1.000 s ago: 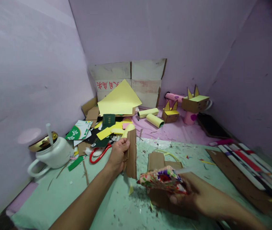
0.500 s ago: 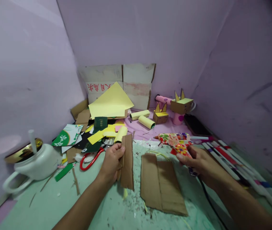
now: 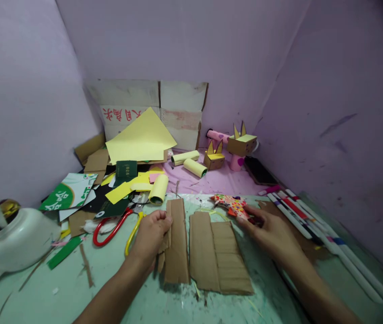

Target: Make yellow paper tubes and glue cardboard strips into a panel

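Near the middle of the table, my left hand [image 3: 150, 235] is closed on a narrow brown cardboard strip [image 3: 177, 245], with smaller cardboard bits against its left edge. Just to the right, a creased cardboard piece [image 3: 216, 254] lies flat on the green surface. My right hand [image 3: 270, 227] has its fingers around the grip of a floral-patterned glue gun [image 3: 228, 204], low over the table with its nozzle to the left. Behind my left wrist lie scissors [image 3: 115, 229] with one red and one yellow handle loop.
Yellow paper rolls [image 3: 159, 189], paper scraps and a green card [image 3: 126, 172] lie behind. A white teapot-like pot [image 3: 23, 238] stands left, several markers [image 3: 296, 216] right. Small cardboard boxes with pointed ears [image 3: 214, 161] sit near the phone [image 3: 260, 171].
My right hand has lowered the glue gun toward the table, and its nozzle now points left and slightly back. The cardboard strip sits closer to the flat piece. The view has shifted right.
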A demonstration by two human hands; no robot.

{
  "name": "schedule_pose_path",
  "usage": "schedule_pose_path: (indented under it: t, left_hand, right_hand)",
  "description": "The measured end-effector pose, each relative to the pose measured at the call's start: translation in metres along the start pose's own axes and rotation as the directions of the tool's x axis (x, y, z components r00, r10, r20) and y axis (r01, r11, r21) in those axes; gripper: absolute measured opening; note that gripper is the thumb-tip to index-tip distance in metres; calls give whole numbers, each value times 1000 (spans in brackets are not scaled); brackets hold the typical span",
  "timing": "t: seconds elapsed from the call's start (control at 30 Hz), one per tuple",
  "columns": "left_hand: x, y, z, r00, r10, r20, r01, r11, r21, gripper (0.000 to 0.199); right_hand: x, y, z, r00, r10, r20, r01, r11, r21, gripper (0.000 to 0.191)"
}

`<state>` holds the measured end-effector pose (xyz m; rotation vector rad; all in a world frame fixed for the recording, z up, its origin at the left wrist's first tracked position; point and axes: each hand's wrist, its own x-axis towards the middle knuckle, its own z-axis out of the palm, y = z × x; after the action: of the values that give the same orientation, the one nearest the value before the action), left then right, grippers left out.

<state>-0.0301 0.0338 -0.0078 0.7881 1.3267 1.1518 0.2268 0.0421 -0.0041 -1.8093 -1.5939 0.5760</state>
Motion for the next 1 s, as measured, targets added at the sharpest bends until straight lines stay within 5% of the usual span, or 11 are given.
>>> schedule_pose_path:
  t: [0.1, 0.2, 0.33, 0.6, 1.0]
  left_hand:
    - [-1, 0, 1, 1000, 5, 14, -6, 998, 68, 21]
    - [0, -1, 2, 999, -5, 35, 0, 990, 140, 23]
    - [4, -3, 3, 999, -8, 51, -4, 975, 221, 26]
    - [8, -2, 2, 1000, 22, 20, -28, 899, 438, 28]
    - [11, 0, 5, 999, 36, 8, -35, 841, 541, 25]
  right_hand:
    - [-14, -8, 7, 953, -242, -183, 229, 969, -92, 37]
    - [-26, -17, 21, 894, -448, -18, 447, 894, -15, 32]
    - [-33, -19, 40, 800, -567, 194, 578, 816, 6, 38]
    - [-33, -15, 44, 755, -544, 367, 617, 778, -117, 43]
    - [-31, -13, 48, 764, -487, 423, 601, 776, -193, 51]
